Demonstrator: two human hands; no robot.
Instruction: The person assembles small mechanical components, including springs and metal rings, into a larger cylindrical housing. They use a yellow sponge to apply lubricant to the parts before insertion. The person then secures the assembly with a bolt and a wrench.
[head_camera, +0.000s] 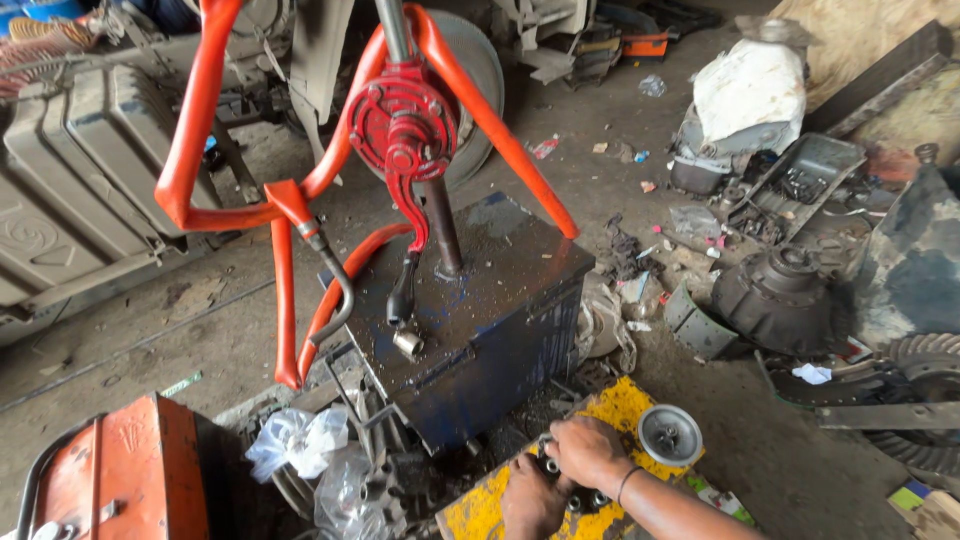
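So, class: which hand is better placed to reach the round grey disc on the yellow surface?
Probably the right hand: the round grey disc lies just beside it, while the left hand sits farther off.

— Where do the hands sit?
— At the bottom edge: the left hand (531, 500) just left of the right hand (590, 452), both on a small metal part (570, 490) that lies on a flat board (480, 512).
— And the round disc (669, 435)?
— On the same board, just right of the right hand.
— What is behind them?
— A metal tank (480, 300), with a hand pump (403, 130) standing on top of it and a hose (190, 130) looping to its left.
— Left of the board?
— Plastic bags (300, 440), then a toolbox (130, 480) at the corner.
— Far right?
— A gear housing (775, 295) on the floor (200, 330).
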